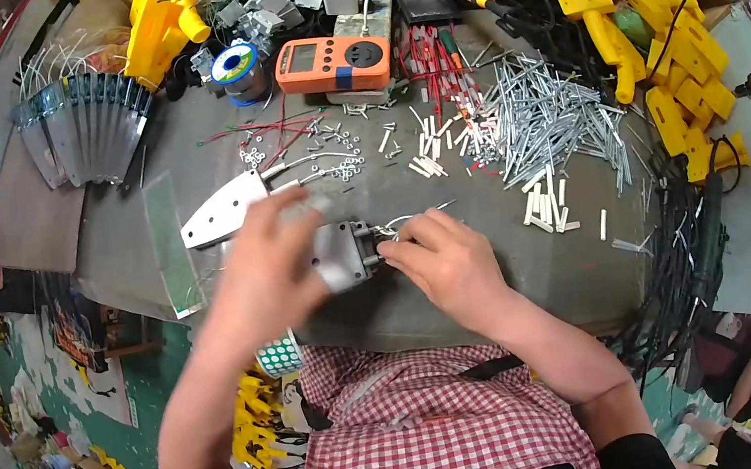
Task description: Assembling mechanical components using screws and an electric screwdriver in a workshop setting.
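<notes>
A silver-grey metal part [336, 257] with dark terminals at its right end lies on the bench in front of me. My left hand [273, 268] is over its left side, smeared by motion, so its grip does not show. At the terminal end my right hand [450, 267] is closed in a pinch. What sits between those fingertips is hidden. Thin white wires [391, 227] run out beside them. Just beyond lies a white tapered plate [225, 209] with holes and white leads. A clear strip [173, 245] lies to its left.
Small nuts and screws [346, 167] are scattered ahead. An orange multimeter [333, 63] and a solder spool [237, 70] stand behind. Long metal pins [551, 118] and white sleeves [546, 204] lie right, near yellow housings [680, 50] and black cables [680, 251]. Fanned metal blades [85, 125] are left.
</notes>
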Motion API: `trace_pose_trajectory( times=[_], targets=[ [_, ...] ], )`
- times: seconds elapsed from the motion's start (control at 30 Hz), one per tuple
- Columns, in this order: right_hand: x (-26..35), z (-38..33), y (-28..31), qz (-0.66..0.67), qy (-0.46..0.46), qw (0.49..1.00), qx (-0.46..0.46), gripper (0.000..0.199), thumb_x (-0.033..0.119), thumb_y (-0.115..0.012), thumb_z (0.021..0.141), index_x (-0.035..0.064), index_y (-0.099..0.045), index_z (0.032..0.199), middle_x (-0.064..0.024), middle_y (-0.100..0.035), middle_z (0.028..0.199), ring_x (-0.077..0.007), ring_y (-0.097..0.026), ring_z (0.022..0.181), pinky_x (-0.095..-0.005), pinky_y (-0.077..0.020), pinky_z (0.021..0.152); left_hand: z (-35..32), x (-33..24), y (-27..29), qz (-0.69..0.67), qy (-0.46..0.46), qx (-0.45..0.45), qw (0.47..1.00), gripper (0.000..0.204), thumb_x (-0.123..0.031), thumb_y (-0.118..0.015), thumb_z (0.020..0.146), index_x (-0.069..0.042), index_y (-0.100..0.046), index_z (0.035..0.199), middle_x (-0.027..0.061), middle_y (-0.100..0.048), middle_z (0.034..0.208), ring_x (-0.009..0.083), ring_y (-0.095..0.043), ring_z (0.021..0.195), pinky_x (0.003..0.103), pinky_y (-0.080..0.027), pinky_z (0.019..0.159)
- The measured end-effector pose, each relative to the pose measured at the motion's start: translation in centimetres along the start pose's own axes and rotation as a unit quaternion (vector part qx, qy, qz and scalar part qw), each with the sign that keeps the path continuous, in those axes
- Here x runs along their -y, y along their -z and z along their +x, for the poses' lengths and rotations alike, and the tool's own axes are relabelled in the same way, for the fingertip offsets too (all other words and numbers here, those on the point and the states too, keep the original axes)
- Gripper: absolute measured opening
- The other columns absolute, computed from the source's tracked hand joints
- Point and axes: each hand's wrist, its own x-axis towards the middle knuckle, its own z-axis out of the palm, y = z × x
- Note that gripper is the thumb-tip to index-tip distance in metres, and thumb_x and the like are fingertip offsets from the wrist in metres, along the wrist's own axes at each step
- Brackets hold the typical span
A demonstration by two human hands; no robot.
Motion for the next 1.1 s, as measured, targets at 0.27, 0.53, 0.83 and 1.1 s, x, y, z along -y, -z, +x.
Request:
trace_pose_trajectory(
  times=[0.27,0.53,0.83,1.1],
  targets=[
    [1.1,-0.1,1.9,0.025,-0.046,0.995,-0.080,0.016,0.011,-0.070,0.068,0.0075,-0.061,0.081,-0.0027,-0.054,0.082,-0.0196,-0.052,0.080,-0.0332,-0.0419,0.069,-1.2,-1.4,-3.0,0.035,-0.080,-0.051,0.995,0.074,-0.009,-0.077,0.050,-0.002,-0.050,0.118,0.0143,-0.051,0.116,0.0342,-0.048,0.108,0.044,-0.039,0.091],
    [-0.7,-1.9,2.5,-0.093,-0.034,0.994,-0.055,0.009,0.014,-0.066,0.071,0.0095,-0.059,0.075,-0.0001,-0.055,0.071,-0.0188,-0.052,0.079,-0.0390,-0.0325,0.080,-0.4,-1.7,-2.4,0.047,-0.084,0.026,0.995,0.071,-0.007,-0.077,0.048,-0.003,-0.053,0.114,0.0137,-0.051,0.116,0.0333,-0.046,0.109,0.044,-0.038,0.092],
    [-4.9,-5.6,5.6,-0.070,-0.163,0.969,-0.174,0.008,0.009,-0.062,0.074,0.0053,-0.059,0.081,-0.0105,-0.058,0.078,-0.0300,-0.055,0.078,-0.0400,-0.0438,0.070,2.1,-1.9,-5.7,0.027,-0.140,-0.034,0.989,0.024,0.002,-0.064,0.058,-0.007,-0.063,0.081,0.0041,-0.057,0.080,0.0250,-0.053,0.084,0.040,-0.039,0.085],
    [-10.9,-13.2,10.4,-0.273,-0.376,0.878,-0.118,0.015,0.009,-0.062,0.081,0.0013,-0.053,0.090,-0.0141,-0.057,0.085,-0.0288,-0.057,0.080,-0.0383,-0.0461,0.070,3.1,-3.9,-5.8,0.052,-0.135,-0.046,0.988,0.023,0.000,-0.066,0.060,-0.008,-0.062,0.081,0.0053,-0.055,0.086,0.0261,-0.051,0.086,0.039,-0.039,0.083]
  ],
)
